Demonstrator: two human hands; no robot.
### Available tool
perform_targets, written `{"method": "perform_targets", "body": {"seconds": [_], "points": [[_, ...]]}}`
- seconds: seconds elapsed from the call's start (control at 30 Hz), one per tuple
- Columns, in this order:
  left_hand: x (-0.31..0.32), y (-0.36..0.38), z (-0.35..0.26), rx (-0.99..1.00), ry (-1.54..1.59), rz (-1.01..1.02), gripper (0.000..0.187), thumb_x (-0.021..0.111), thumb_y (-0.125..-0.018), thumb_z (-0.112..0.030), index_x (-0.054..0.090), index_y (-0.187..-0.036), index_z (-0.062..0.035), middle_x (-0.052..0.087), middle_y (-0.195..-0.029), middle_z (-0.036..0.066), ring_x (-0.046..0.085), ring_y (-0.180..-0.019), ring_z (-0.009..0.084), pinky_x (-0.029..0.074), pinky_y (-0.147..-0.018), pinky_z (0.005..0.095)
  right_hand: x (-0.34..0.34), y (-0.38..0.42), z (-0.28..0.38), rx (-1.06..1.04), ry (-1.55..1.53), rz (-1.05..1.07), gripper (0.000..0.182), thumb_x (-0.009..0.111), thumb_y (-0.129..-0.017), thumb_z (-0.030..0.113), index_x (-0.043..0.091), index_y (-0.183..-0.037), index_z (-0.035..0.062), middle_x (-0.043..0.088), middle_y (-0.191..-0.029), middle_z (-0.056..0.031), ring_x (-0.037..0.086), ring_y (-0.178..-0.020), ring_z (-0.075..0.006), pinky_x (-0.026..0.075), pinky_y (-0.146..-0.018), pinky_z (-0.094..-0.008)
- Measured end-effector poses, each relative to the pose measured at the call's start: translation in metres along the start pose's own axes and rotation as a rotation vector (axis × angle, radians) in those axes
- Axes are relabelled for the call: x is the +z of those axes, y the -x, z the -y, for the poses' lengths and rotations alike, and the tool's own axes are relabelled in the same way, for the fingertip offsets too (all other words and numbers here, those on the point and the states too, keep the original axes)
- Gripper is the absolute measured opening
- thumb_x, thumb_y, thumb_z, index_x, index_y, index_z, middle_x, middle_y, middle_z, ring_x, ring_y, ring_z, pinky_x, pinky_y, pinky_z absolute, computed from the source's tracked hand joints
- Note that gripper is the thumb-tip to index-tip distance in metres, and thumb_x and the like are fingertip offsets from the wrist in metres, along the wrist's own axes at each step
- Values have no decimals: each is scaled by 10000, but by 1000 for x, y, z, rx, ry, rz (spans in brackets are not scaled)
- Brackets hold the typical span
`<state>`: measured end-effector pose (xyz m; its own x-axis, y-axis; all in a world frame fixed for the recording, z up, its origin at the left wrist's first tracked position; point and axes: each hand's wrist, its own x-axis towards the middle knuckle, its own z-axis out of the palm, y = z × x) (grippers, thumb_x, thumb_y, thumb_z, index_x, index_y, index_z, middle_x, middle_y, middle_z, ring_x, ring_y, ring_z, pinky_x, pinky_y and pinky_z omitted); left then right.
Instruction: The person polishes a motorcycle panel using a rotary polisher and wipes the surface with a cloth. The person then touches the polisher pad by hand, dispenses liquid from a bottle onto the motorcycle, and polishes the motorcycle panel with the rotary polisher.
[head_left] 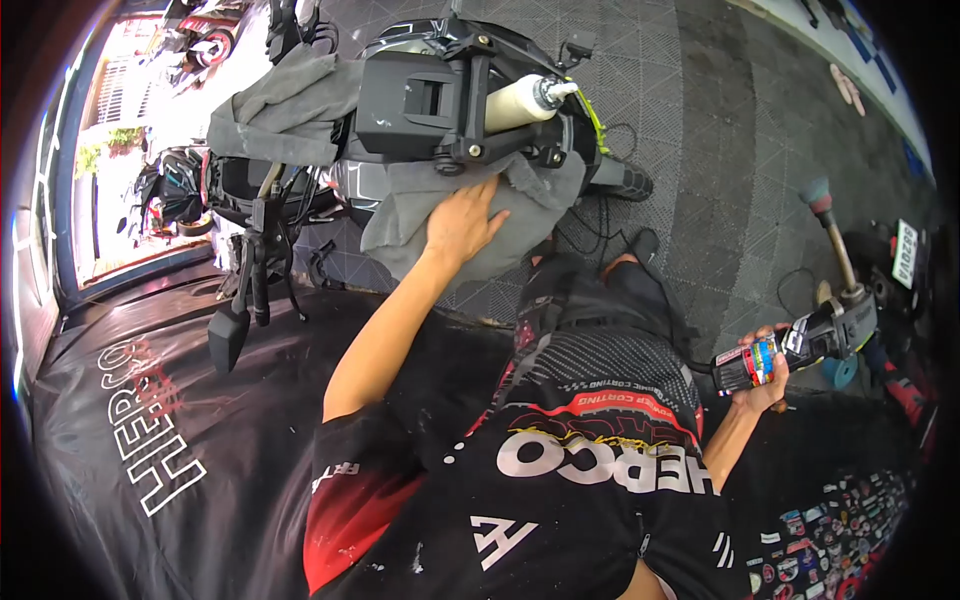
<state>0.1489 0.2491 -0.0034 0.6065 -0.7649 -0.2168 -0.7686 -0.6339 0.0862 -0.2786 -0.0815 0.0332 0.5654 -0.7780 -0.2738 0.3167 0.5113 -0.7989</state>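
Note:
My left hand (462, 222) lies with its fingers stretched out on a grey microfibre towel (530, 215) draped over the motorcycle's (425, 105) side. Its fingertips reach up near the black bracket. A cream squeeze bottle (520, 103) with a pale nozzle rests tilted on the motorcycle's rear. Out to the right, my right hand (768, 378) is wrapped around the sticker-covered body of a power polisher (830, 330). From the polisher's head a long shaft runs up to a small grey-blue pad (815, 193), which is apart from the motorcycle.
A second grey towel (290, 110) covers the motorcycle's front part. Black handlebar and lever parts (258, 250) stick out on the left. A cable (600, 235) loops on the tiled floor. At the right are a number plate (904, 254) and a blue-green roll (840, 373).

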Motion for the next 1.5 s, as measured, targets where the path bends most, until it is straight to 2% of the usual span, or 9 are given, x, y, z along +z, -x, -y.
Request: {"method": "perform_targets", "body": {"seconds": [0.17, 0.37, 0.47, 0.67, 0.83, 1.03, 1.2, 1.37, 1.5], "points": [[19, 19, 0, -17, -59, -150, 633, 624, -1003, -361, 508, -1479, 40, 667, -1366, 208, 711, -1077, 356, 583, -909, 435, -13, 16, -12, -120, 72, 33, 630, 696, -866, 216, 463, -1402, -21, 619, -1072, -214, 678, -935, -328, 584, -847, -428], [41, -33, -8, 159, 26, 64, 661, 627, -993, -355, 480, -1478, 70, 617, -1436, 241, 717, -1093, 370, 584, -923, 421, -7, 50, -19, -160, 59, -27, 655, 709, -835, 195, 460, -1401, -21, 619, -1066, -207, 678, -945, -329, 579, -878, -437], [56, -26, -6, 168, 91, -123, 633, 632, -994, -336, 486, -1478, 45, 614, -1447, 224, 716, -1076, 389, 585, -918, 428, -5, 65, -27, -168, 47, -10, 664, 712, -833, 198, 456, -1406, -18, 619, -1071, -206, 677, -953, -328, 575, -885, -441], [-16, 19, 30, 81, 116, 163, 449, 620, -1004, -202, 571, -1413, -22, 683, -1319, 199, 724, -1012, 387, 589, -866, 454, 13, 61, -30, -137, 140, 39, 657, 722, -864, 214, 447, -1421, -2, 609, -1096, -197, 673, -958, -313, 569, -876, -416], [-34, 56, 68, 287, 67, -257, 348, 610, -1023, -218, 604, -1337, -67, 702, -1274, 162, 733, -934, 407, 606, -767, 487, 39, 74, -39, -171, 178, -23, 653, 715, -843, 180, 452, -1404, -25, 610, -1076, -206, 671, -922, -310, 575, -854, -413], [-9, 7, 45, 299, 138, 113, 444, 568, -1056, -322, 558, -1400, -42, 690, -1314, 146, 739, -966, 390, 611, -756, 480, 37, 70, -37, -123, 170, -43, 660, 732, -805, 198, 470, -1367, -28, 613, -1045, -211, 669, -913, -321, 574, -852, -427], [10, -10, 13, 191, 140, 71, 471, 574, -1056, -339, 539, -1431, -56, 689, -1325, 167, 735, -932, 405, 594, -783, 503, 38, 54, -36, -110, 155, 12, 642, 721, -834, 199, 472, -1384, -18, 616, -1061, -197, 679, -928, -324, 578, -859, -428], [-15, 44, 54, 37, 137, -65, 329, 588, -976, -136, 667, -1290, -76, 768, -1067, 168, 738, -809, 406, 597, -730, 492, 42, 31, -30, -113, 160, 60, 650, 728, -833, 222, 469, -1382, -12, 614, -1068, -200, 674, -919, -322, 576, -846, -426], [-131, 93, 88, -158, 404, 9, 282, 664, -930, -98, 742, -1162, 42, 733, -953, 283, 759, -853, 358, 569, -811, 427, 39, 22, -24, -51, 136, 74, 653, 733, -839, 237, 470, -1385, -7, 623, -1060, -190, 688, -920, -309, 578, -840, -416]]}}
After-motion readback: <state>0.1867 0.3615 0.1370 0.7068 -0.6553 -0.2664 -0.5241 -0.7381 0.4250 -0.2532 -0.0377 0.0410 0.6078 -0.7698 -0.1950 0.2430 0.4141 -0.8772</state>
